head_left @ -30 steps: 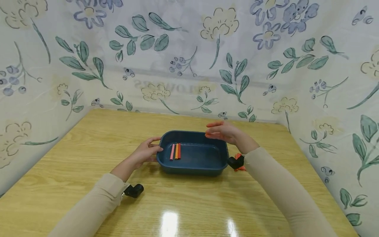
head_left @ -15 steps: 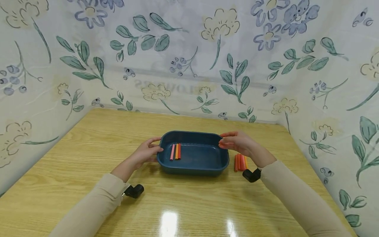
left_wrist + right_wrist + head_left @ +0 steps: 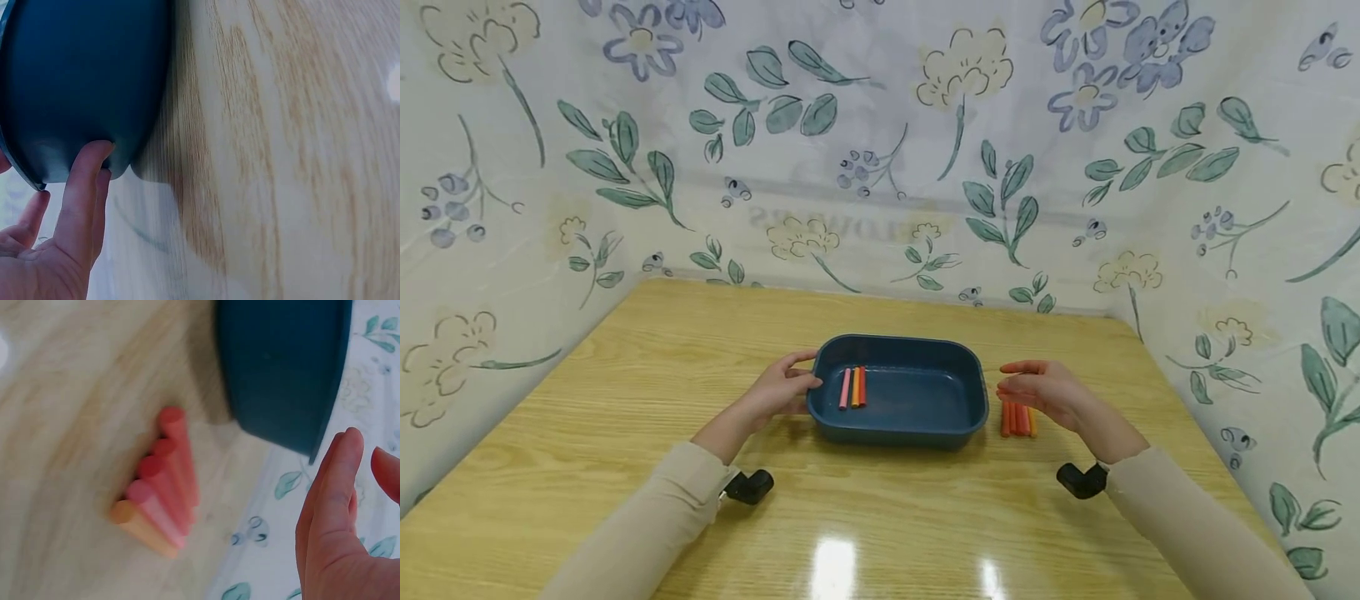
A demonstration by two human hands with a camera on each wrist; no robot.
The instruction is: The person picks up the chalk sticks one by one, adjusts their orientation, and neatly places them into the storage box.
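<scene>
A dark blue rectangular dish [image 3: 910,433] stands on the table, with three chalk sticks [image 3: 853,388], pink, orange and red, lying side by side in its left part. My left hand [image 3: 778,387] holds the dish's left end, the thumb at the rim and fingers against the outer wall [image 3: 90,165]. To the right of the dish lies a row of several chalk sticks [image 3: 159,487], red, pink and orange. Above that row hovers my right hand [image 3: 1048,396], holding nothing, its thumb and fingers apart and reddish at the tips. It partly hides the row in the head view.
The wooden table [image 3: 700,333] is bordered at the back and sides by a floral cloth [image 3: 880,208]. Each wrist carries a small black camera piece, such as the one below the right sleeve [image 3: 1180,500].
My right hand has moved right and toward me, from over the dish's far rim to above the loose chalk row. My left hand stays on the dish. The head view shifts slightly.
</scene>
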